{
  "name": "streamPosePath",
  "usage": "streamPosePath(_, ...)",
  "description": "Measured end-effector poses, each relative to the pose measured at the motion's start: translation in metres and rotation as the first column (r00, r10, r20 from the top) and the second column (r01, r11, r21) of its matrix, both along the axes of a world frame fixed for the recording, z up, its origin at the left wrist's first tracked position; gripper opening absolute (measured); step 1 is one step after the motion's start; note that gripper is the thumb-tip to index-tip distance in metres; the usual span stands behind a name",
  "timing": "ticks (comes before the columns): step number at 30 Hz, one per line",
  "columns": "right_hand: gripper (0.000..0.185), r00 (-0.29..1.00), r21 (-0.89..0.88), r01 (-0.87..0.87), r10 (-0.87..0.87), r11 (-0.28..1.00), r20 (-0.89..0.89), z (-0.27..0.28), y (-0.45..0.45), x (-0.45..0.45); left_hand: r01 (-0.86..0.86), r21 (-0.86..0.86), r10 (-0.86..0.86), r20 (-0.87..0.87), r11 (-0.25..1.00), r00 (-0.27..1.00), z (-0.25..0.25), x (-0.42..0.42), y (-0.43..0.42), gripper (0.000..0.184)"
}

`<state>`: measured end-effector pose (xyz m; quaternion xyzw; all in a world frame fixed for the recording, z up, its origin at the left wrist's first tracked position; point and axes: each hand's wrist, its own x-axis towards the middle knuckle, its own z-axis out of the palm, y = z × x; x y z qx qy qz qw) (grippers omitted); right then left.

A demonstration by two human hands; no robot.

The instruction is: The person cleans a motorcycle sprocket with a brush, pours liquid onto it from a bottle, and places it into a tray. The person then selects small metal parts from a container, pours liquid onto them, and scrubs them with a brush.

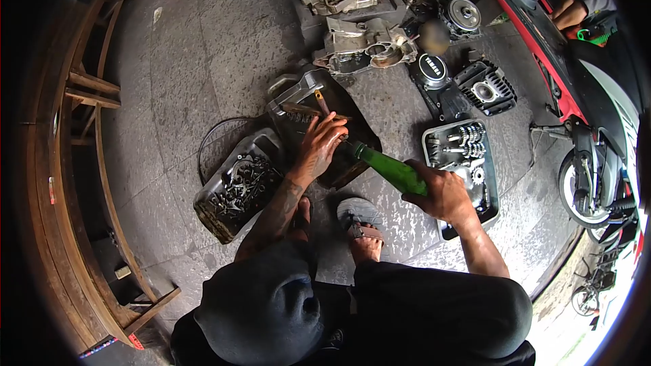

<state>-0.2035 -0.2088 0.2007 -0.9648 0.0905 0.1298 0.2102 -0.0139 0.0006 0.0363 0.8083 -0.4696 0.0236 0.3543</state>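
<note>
My right hand (444,196) is wrapped round the base end of a green glass bottle (395,168). The bottle is tilted, its neck pointing left and away from me. Close to its mouth is my left hand (321,146), wet and dark-stained, with its fingers curled together; what they hold, if anything, is hidden. Both the bottle neck and the left hand are above a dark, oily tray (363,122). A brush with dark bristles (298,116) and a yellow-brown handle (321,100) lie in the tray, just beyond my left fingers.
Left stands a tray of bolts (239,186); right, a tray of gears and shafts (493,183). Crankcase halves (369,46), a Yamaha-marked cover (432,71) and a finned cylinder (485,88) lie ahead. A wooden bench (57,230) and a motorbike (590,129) flank the floor. Another person's arm (569,12) shows.
</note>
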Motion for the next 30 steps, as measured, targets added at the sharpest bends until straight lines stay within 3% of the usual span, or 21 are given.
streamPosePath(2,0.058,1.000,0.025,0.010,-0.010,1.000,-0.004,-0.008,0.001,-0.002,0.006,-0.009,-0.006,-0.030,1.000,1.000,-0.004,0.000,-0.001,0.016)
streamPosePath(4,0.060,1.000,0.056,0.018,-0.019,0.998,0.015,-0.020,0.001,-0.006,0.005,-0.110,-0.028,-0.216,0.994,0.976,-0.009,0.001,-0.002,0.010)
streamPosePath(5,0.061,0.999,0.094,0.028,-0.032,0.995,0.035,-0.026,0.002,-0.007,0.014,-0.106,-0.037,-0.215,0.994,0.976,-0.012,0.001,-0.003,0.010)
streamPosePath(6,0.062,0.997,0.133,0.039,-0.047,0.990,0.055,-0.034,0.003,-0.010,-0.043,-0.332,-0.160,-0.561,0.942,0.812,-0.018,0.001,-0.005,0.013)
streamPosePath(7,0.065,0.995,0.208,0.092,-0.095,0.974,0.002,-0.046,0.002,-0.012,-0.185,-0.493,-0.339,-0.782,0.850,0.523,-0.023,0.000,-0.006,0.017)
streamPosePath(8,0.065,0.994,0.215,0.105,-0.108,0.971,0.003,-0.054,0.004,-0.016,-0.186,-0.532,-0.367,-0.758,0.826,0.539,-0.028,0.005,-0.005,0.020)
streamPosePath(11,0.071,0.952,0.456,0.141,-0.247,0.879,0.181,-0.084,0.008,-0.028,-0.245,-0.449,-0.343,-0.861,0.859,0.375,-0.004,0.010,0.004,0.020)
streamPosePath(12,0.071,0.950,0.465,0.147,-0.256,0.873,0.181,-0.095,0.010,-0.033,-0.237,-0.441,-0.338,-0.864,0.866,0.375,-0.005,0.010,0.006,0.020)
streamPosePath(14,0.071,0.880,0.590,0.198,-0.407,0.783,0.244,-0.113,0.016,-0.044,-0.301,-0.403,-0.301,-0.894,0.864,0.330,-0.008,0.014,0.010,0.021)
streamPosePath(16,0.071,0.837,0.575,0.201,-0.444,0.793,0.321,-0.130,0.022,-0.050,-0.254,-0.420,-0.328,-0.883,0.871,0.336,-0.011,0.018,0.013,0.022)
streamPosePath(18,0.070,0.766,0.592,0.237,-0.523,0.770,0.374,-0.153,0.026,-0.058,-0.292,-0.271,-0.083,-0.847,0.917,0.524,-0.016,0.018,0.010,0.022)
streamPosePath(21,0.070,0.739,0.460,0.265,-0.485,0.848,0.468,-0.187,0.028,-0.075,-0.202,-0.280,-0.082,-0.750,0.939,0.656,0.015,0.008,0.002,0.026)
streamPosePath(23,0.071,0.703,0.602,0.219,-0.552,0.768,0.449,-0.205,0.028,-0.080,-0.155,-0.231,-0.055,-0.703,0.960,0.709,0.008,0.011,0.000,0.026)
streamPosePath(26,0.067,0.727,0.583,0.282,-0.566,0.762,0.388,-0.203,0.030,-0.090,-0.085,-0.100,0.012,-0.579,0.991,0.815,-0.012,0.018,0.008,0.029)
streamPosePath(28,0.068,0.695,0.574,0.284,-0.577,0.768,0.429,-0.208,0.025,-0.089,-0.032,-0.185,-0.088,-0.600,0.982,0.795,-0.017,0.019,0.007,0.040)
streamPosePath(29,0.068,0.686,0.580,0.263,-0.572,0.771,0.450,-0.211,0.031,-0.093,-0.055,0.064,0.082,-0.566,0.996,0.820,-0.008,0.017,0.014,0.040)
streamPosePath(30,0.068,0.673,0.580,0.270,-0.582,0.768,0.457,-0.212,0.030,-0.095,-0.040,0.060,0.067,-0.559,0.997,0.826,-0.002,0.018,0.012,0.040)
